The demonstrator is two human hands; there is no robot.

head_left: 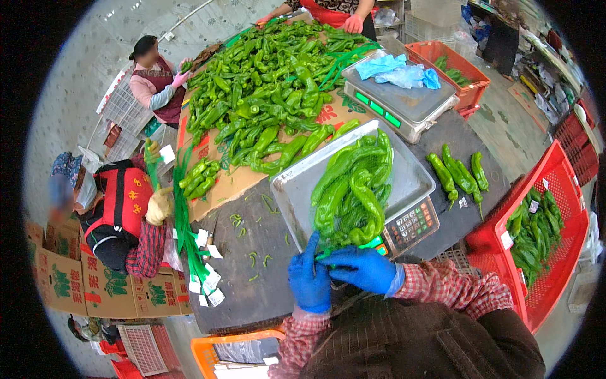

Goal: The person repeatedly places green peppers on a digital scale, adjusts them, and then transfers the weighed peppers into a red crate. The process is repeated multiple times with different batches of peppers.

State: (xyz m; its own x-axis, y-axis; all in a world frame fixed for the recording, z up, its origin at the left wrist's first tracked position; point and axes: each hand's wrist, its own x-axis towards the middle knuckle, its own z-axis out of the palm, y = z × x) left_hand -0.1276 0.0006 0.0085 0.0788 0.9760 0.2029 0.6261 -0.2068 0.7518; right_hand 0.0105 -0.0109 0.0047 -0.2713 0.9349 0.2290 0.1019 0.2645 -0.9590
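A green mesh bag of long green peppers [352, 189] lies on the metal pan of a digital scale [293, 194]. My left hand [310, 279], in a blue glove, is at the bag's near end with its index finger stretched upward. My right hand [364, 270], also blue-gloved, pinches the bag's gathered green end beside it. Several loose peppers [459, 175] rest on the dark tabletop right of the scale. A large heap of green peppers [265, 90] covers cardboard at the far side. Green mesh bags with white tags [184, 227] hang together at the left.
A second scale [400, 99] holds blue gloves [397, 71]. At the right stands a red crate [513, 265] with bagged peppers; an orange-red crate [478, 90] is farther back. An orange crate [203, 350] sits below the table edge. Co-workers stand left and across the table.
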